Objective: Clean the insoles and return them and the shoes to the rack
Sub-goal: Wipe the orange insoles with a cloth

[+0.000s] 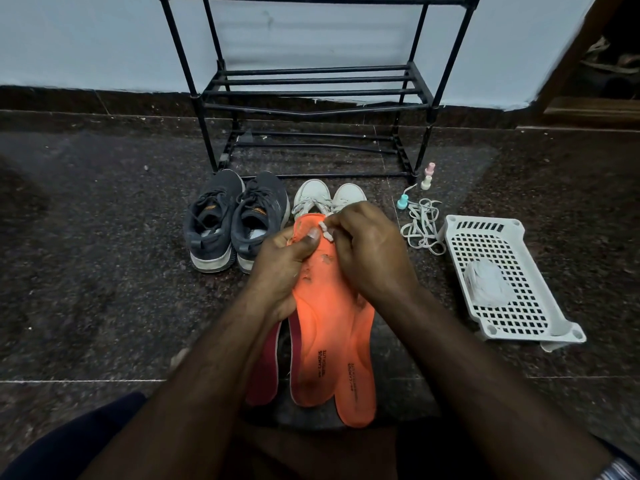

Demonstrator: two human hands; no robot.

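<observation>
Held insole: 1 orange insole (325,327) is lifted off the floor, its long axis running away from the person, toe end far, heel end near.
Left hand: the left hand (282,268) grips the toe half from the left edge, thumb curled over the top face, fingers hidden underneath.
Right hand: the right hand (367,251) has its fingertips pinched on a small white wad (325,232), probably a wipe or cotton, pressed to the insole near the toe.
Key relation: the wad sits at the far end, so the uncleaned length lies toward the person; a wiping stroke would pull back along the long axis, with the right hand nearer to it.
Other insoles: a 2nd orange insole (358,386) lies just beside and partly under the held one; a dark red insole (265,372) lies to the left.
Shoes: 2 grey shoes (235,220) and 2 white shoes (329,199) stand on the floor in front of the rack (311,95), whose visible shelves hold nothing.
Stage: judged early, cleaning in hand, nothing returned yet.
Beside: a white basket (460,233) lies on the floor at the right, with loose laces (422,223) next to it.
</observation>
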